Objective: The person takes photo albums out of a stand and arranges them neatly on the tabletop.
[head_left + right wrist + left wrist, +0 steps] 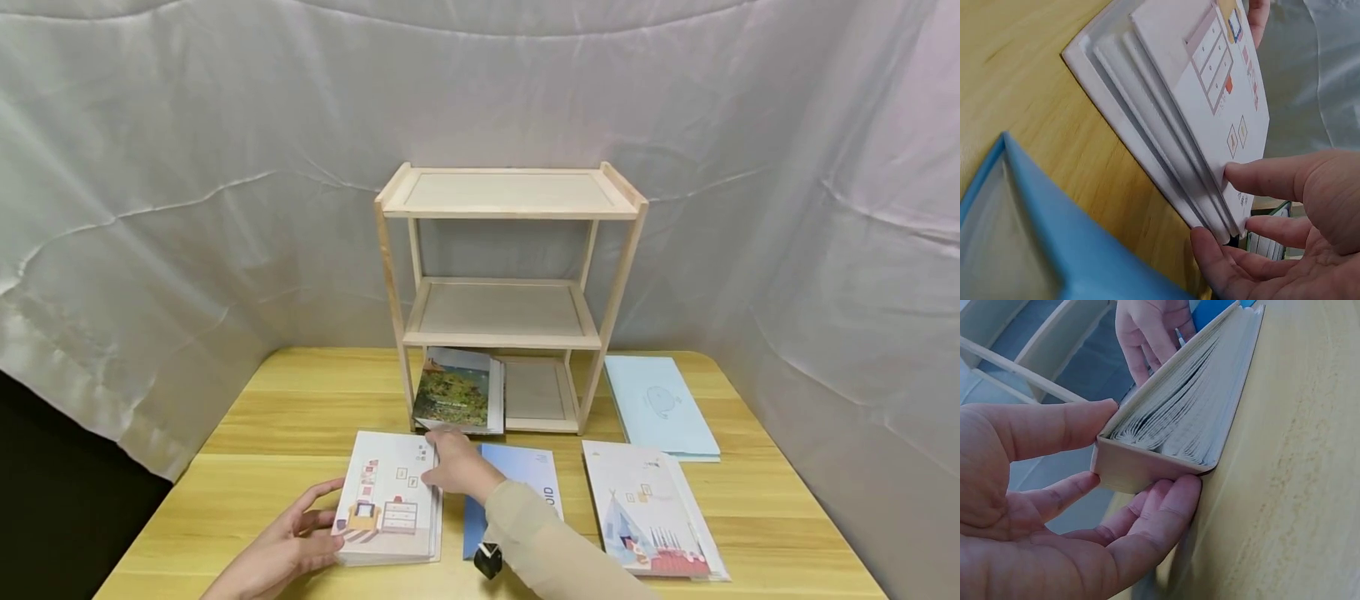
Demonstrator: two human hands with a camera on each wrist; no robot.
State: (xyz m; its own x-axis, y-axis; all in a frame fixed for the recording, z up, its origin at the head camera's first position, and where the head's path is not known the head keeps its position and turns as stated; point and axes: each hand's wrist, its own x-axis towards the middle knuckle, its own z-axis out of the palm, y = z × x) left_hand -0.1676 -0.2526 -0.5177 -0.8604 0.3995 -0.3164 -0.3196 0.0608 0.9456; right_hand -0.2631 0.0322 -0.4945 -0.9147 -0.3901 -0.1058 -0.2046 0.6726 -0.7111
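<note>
A white photo album (386,500) with a drawing of a room on its cover lies at the front left of the table, between both hands. My left hand (277,546) grips it by the spine (1132,464), thumb at the upper edge and fingers against the lower part. At the far right corner my right hand (459,467) pinches the album, its thumb (1266,178) on the cover and a fingertip by the lower cover. Stacked page edges (1147,125) show in the right wrist view. The right forearm passes over a blue book (517,467) and partly hides it.
A three-tier wooden shelf (502,340) stands at the back. On its bottom tier, at the left, leans a landscape-covered photo album (453,396). To the right lie a white album with a tent drawing (645,517) and a light blue book (663,408). Grey curtains (300,167) surround the table.
</note>
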